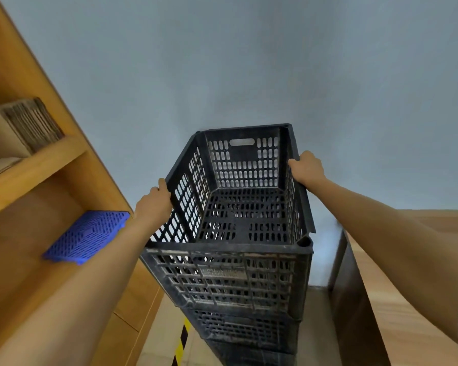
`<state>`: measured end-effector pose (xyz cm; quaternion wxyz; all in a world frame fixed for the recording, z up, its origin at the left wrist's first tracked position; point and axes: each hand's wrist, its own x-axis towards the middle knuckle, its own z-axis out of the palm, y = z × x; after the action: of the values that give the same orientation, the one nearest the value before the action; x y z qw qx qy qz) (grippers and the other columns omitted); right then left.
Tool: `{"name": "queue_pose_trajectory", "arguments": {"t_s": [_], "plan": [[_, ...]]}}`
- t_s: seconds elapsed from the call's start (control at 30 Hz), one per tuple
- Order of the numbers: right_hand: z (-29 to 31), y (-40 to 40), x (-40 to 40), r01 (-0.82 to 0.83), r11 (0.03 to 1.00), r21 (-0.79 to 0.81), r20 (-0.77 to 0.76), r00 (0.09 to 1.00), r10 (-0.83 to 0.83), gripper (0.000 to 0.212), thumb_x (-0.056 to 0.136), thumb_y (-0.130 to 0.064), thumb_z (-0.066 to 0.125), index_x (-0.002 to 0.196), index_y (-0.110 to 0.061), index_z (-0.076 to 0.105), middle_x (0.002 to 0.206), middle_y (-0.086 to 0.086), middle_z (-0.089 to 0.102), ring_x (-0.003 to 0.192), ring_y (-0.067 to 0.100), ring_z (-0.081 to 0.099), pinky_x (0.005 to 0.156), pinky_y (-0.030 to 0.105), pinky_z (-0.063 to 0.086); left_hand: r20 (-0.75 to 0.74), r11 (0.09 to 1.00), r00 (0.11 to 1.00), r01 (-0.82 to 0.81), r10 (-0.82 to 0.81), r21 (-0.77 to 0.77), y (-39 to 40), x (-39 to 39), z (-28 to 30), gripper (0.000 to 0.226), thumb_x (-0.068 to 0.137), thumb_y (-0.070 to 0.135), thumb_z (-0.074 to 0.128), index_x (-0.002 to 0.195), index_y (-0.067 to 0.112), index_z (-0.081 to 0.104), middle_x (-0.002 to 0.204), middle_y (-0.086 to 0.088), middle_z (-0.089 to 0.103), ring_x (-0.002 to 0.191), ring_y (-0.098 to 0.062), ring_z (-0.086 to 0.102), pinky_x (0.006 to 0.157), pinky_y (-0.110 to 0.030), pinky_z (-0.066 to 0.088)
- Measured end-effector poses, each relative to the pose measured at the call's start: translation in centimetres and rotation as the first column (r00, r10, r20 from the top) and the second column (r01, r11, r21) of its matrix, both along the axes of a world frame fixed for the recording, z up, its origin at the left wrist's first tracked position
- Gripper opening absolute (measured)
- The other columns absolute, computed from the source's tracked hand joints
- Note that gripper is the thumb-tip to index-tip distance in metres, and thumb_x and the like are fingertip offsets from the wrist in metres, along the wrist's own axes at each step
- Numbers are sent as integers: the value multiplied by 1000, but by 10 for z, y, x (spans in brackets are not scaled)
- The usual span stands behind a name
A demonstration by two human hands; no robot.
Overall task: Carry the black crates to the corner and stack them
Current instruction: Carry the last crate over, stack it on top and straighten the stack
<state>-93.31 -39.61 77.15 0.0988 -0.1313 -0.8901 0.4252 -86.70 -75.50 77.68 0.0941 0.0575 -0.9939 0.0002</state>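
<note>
While both hands grip its side rims, top crate (pixel 238 207) sits between.

Your left hand (pixel 154 204) and right hand (pixel 308 169) grip the side rims of the top black crate (pixel 238 207), on the crate stack (pixel 246 331) near the wooden shelf (pixel 37 159).

I record the top crate (pixel 238 207) as black with slotted perforated walls, pale scuffing on its near face. The crates below (pixel 249 331) are black too. A blue lattice panel (pixel 86 236) lies on the tan wooden shelf (pixel 35 165). Wall (pixel 222 62) grey-blue. Floor tape (pixel 181 342) striped yellow-black.
</note>
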Motion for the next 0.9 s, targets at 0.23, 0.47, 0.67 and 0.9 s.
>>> {"name": "queue_pose_trajectory", "arguments": {"t_s": [0.23, 0.47, 0.67, 0.9], "plan": [[-8, -1, -3, 15, 995, -102, -23, 1000, -17, 20, 93, -27, 49, 97, -8, 44, 93, 11, 51, 78, 26, 49, 52, 29, 29, 6, 999, 1000, 8, -8, -46, -1, -5, -2, 43, 100, 10, 38, 140, 1, 26, 103, -19, 57, 78, -34, 58, 58, -38, 39], [-12, -5, 7, 33, 986, -162, -20, 999, -36, 25, 95, -27, 48, 108, -6, 48, 97, 9, 51, 86, 26, 50, 65, 30, 38, 5, 999, 999, 32, -32, -12, -7, -13, -7, 35, 99, 11, 38, 133, 5, 29, 90, -14, 55, 73, -30, 56, 54, -36, 39], [-8, -7, 8, 79, 994, -78, 12, 997, -78, 31, 93, -31, 49, 111, -5, 49, 105, 15, 57, 94, 32, 56, 69, 32, 41, 12, 998, 999, 30, -31, 60, -7, -12, -5, 39, 98, 10, 38, 135, 3, 30, 103, -19, 56, 79, -32, 54, 60, -39, 40], [1, -13, 19, 81, 996, -46, 71, 994, -78, 38, 91, -36, 47, 113, -5, 49, 103, 16, 55, 91, 32, 56, 72, 35, 42, -77, 946, 993, 110, -91, 304, -5, 5, 3, 55, 99, 29, 38, 149, 13, 23, 143, -18, 36, 110, -37, 56, 91, -49, 49]]}}
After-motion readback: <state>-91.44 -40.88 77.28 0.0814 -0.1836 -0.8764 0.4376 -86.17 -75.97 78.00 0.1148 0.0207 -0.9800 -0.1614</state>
